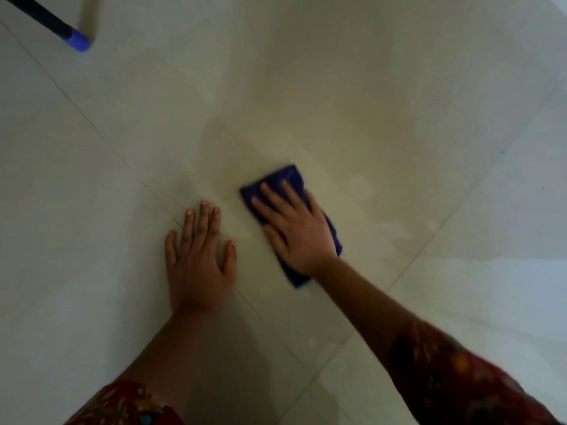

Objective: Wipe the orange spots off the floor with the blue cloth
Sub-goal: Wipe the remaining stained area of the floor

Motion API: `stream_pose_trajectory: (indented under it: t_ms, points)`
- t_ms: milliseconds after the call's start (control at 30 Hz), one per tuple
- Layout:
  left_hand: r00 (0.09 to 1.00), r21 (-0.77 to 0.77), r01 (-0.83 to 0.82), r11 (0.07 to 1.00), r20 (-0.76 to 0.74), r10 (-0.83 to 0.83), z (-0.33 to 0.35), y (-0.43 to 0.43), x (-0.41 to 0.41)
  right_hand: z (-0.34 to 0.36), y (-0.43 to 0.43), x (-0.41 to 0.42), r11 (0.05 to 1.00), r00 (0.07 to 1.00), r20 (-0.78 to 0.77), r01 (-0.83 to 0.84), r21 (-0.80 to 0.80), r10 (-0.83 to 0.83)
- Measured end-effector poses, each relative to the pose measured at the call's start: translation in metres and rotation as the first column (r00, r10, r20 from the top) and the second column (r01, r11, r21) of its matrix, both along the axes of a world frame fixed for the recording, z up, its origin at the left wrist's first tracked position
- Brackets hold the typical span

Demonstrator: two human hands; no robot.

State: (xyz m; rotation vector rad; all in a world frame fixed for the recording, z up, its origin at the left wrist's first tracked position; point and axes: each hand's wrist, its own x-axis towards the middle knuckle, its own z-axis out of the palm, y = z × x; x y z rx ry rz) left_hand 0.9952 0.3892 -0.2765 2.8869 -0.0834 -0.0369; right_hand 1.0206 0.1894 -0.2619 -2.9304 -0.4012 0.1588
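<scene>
Pale tiled floor (399, 87) is seen from above; nearest, the left hand (199, 265) is laid flat on it, fingers straight, nothing held, judged to be a prop for body weight. Just beside it the blue cloth (288, 176), a folded, blurred dark-blue pad, is pressed to the tile under the right hand (294, 231), fingers spread straight rather than curled, likely to spread scrubbing pressure. Beyond it only a faint yellowish smear (245, 148) is made out, no sharp orange spots; a blue-tipped dark pole (78, 41) lies far off, upper left.
</scene>
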Motion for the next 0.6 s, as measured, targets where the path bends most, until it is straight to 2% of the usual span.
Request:
stream_pose_trajectory:
  t_ms: [67,133,200,233,300,367,433,500,600]
  points:
    - [1.000,-0.006,0.002,1.000,-0.002,-0.002,-0.001,0.001,0.000,0.000,-0.038,-0.047,0.999,1.000,-0.018,0.022,0.031,-0.021]
    - [1.000,-0.003,0.003,1.000,-0.005,-0.003,-0.002,0.001,0.000,-0.003,-0.102,-0.059,0.962,0.962,0.018,0.272,0.013,-0.273]
    - [1.000,0.001,-0.003,1.000,0.001,0.003,-0.002,0.002,0.000,-0.002,-0.157,-0.043,0.838,0.839,0.015,0.545,-0.036,-0.545]
    - [1.000,0.000,-0.005,1.000,0.003,0.005,-0.002,0.002,0.000,-0.002,-0.174,-0.032,0.775,0.776,-0.010,0.630,-0.050,-0.631]
    - [1.000,-0.007,0.001,1.000,0.006,-0.001,-0.001,0.001,-0.001,0.000,-0.182,-0.016,0.714,0.714,-0.035,0.697,-0.072,-0.700]
    - [1.000,-0.016,0.002,1.000,0.007,-0.002,0.000,0.002,-0.003,0.000,-0.165,-0.020,0.722,0.724,-0.011,0.687,-0.079,-0.690]
    - [1.000,-0.027,-0.001,1.000,0.003,0.001,0.001,0.001,-0.001,0.001,-0.126,-0.041,0.786,0.789,0.015,0.613,-0.077,-0.614]
    - [1.000,-0.032,-0.003,0.999,-0.004,0.003,0.001,0.001,0.000,0.000,-0.067,-0.082,0.875,0.876,0.010,0.482,-0.044,-0.482]
    - [1.000,-0.069,0.014,0.997,-0.006,-0.014,0.001,0.006,0.000,0.001,0.030,-0.154,0.980,0.981,-0.026,0.193,0.037,-0.193]
